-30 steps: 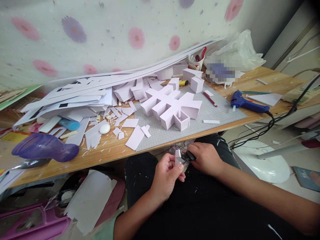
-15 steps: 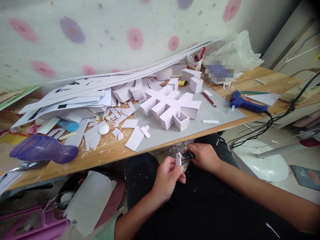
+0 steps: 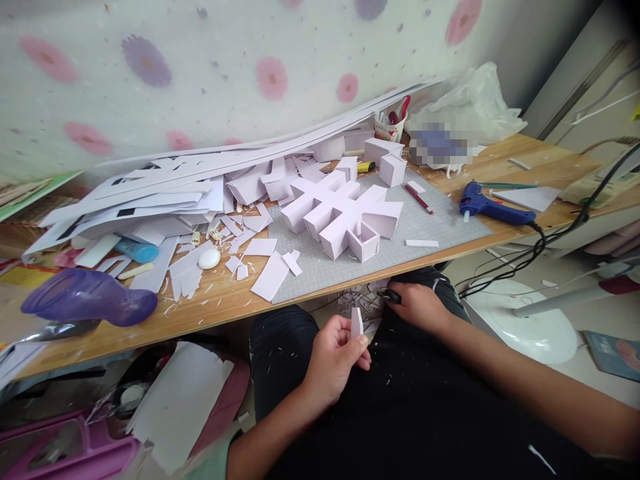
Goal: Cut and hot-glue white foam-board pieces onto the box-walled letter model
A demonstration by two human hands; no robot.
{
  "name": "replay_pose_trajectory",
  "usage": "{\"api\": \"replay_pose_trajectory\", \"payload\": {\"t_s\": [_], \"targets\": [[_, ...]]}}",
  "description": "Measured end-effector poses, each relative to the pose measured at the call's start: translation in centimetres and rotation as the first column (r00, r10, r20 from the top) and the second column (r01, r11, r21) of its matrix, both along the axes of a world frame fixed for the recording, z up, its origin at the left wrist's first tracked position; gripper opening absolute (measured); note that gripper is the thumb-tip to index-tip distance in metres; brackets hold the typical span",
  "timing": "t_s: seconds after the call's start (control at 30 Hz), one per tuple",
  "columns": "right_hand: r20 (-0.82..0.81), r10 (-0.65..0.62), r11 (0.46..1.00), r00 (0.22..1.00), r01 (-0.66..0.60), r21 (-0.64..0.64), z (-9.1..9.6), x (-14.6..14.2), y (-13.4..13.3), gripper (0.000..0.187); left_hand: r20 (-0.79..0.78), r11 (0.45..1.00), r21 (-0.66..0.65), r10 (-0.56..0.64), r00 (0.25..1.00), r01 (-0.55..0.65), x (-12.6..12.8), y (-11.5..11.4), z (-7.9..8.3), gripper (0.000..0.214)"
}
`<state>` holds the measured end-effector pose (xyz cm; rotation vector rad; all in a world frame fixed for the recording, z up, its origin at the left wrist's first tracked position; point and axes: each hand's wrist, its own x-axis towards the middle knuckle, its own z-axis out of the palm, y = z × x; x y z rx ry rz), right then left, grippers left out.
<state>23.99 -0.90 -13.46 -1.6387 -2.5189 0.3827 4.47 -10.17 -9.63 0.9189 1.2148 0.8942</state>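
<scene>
My left hand [image 3: 335,357] pinches a small white foam-board piece [image 3: 356,323] upright between thumb and fingers, over my lap. My right hand [image 3: 420,305] is closed around a black-handled cutting tool [image 3: 393,296] near my right thigh, apart from the piece; its blade can hardly be made out. On the table ahead, a branching white foam-board model [image 3: 333,210] with box-shaped arms rests on a grey cutting mat [image 3: 320,277]. White scraps [image 3: 357,300] lie below, between my knees.
A blue glue gun [image 3: 495,205] with a trailing black cable lies at the right. Near the mat are a red pen [image 3: 419,199] and a yellow-and-black cutter [image 3: 366,167]. Stacked white boards [image 3: 150,183], offcuts [image 3: 270,277] and a purple boot-shaped container [image 3: 90,297] occupy the left.
My right hand has drawn the black-handled tool away from the foam-board piece, up and to the right. My left hand stays almost in place, still pinching the piece.
</scene>
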Motion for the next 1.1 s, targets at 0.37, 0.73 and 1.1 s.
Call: {"api": "replay_pose_trajectory", "payload": {"t_s": [0.37,0.73,1.1], "targets": [[-0.139,0.239,0.970,0.961,-0.229,0.086,3.3,-1.9,-2.3,0.004,-0.003,0.999,0.006,0.047,0.999,-0.047,0.3,0.5,0.5,0.018],[-0.137,0.239,0.966,0.961,-0.220,0.139,2.5,-2.1,-2.0,0.006,-0.033,0.999,0.041,0.007,0.999,-0.005,0.2,0.6,0.7,0.018],[-0.094,0.172,0.984,0.981,-0.168,0.052,1.6,-2.1,-1.3,0.008,-0.065,0.999,0.016,-0.042,0.997,0.043,0.1,0.6,0.7,0.017]]}}
